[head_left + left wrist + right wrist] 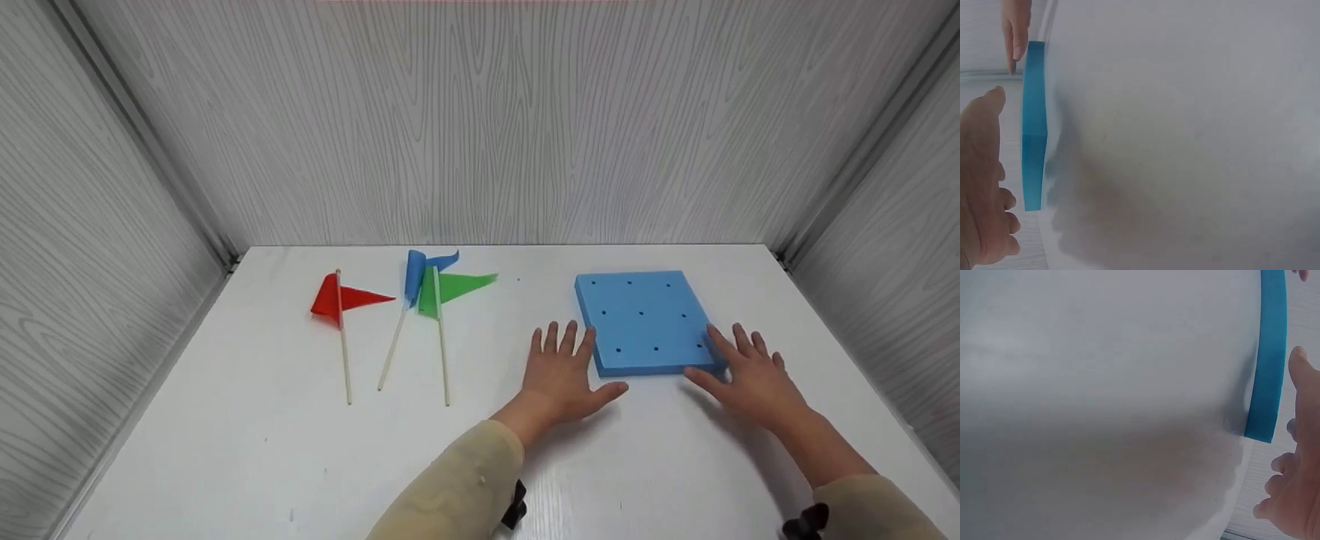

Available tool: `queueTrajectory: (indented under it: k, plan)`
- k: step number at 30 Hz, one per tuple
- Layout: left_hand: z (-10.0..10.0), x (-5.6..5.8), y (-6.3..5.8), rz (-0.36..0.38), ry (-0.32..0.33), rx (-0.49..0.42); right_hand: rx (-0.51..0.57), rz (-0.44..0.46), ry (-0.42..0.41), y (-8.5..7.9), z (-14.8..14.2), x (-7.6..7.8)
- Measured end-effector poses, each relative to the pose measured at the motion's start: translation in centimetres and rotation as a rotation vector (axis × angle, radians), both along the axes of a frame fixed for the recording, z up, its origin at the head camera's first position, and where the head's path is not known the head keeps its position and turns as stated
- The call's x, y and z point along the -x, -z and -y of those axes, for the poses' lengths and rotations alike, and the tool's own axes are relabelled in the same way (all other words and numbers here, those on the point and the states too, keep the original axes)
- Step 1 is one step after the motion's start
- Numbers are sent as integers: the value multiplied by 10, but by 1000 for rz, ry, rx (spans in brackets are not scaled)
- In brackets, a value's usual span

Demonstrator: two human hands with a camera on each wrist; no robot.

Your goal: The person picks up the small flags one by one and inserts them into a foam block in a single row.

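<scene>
A flat blue square board [643, 322] with several small holes lies on the white table. My left hand [561, 375] hovers by its near left corner, fingers spread and thumb extended, holding nothing. At the near right corner is my right hand [754, 382], also with spread fingers, its thumb and index finger close to the board's edge; whether they touch it I cannot tell. From the wrist views, the board's side [1034, 129] appears as a blue strip, with the left hand [982, 185] and the right hand [1303, 467] apart from the table surface.
Left of the board lie a red pennant flag [327, 298], a blue flag [415, 277] and a green flag [429, 292], each on a thin wooden stick. The blue and green flags overlap. Grey wood-grain panels [510, 135] enclose the table at the back and sides.
</scene>
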State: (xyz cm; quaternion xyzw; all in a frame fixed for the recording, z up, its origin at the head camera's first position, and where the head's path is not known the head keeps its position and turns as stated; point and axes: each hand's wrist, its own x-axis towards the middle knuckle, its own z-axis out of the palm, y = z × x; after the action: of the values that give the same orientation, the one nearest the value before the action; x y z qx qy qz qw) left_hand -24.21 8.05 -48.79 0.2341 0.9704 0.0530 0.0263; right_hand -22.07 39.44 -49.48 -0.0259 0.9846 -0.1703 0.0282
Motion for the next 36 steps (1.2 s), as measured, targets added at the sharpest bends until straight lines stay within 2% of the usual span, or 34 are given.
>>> queueTrajectory:
  k: [6,15,22,29,36]
  plan:
    - [-8,-2,8,36,8,-26,-10,41,-17,3,6,-3]
    - [5,-1,11,46,-7,-19,-10,34,-32,2,25,-11]
    - [26,0,4,46,-23,-24,-30,29,-33,-2,51,-12]
    - [46,4,3,52,-51,-7,-33,11,-29,-1,77,-13]
    - [71,2,3,34,-60,-29,-42,-14,-41,0,103,-15]
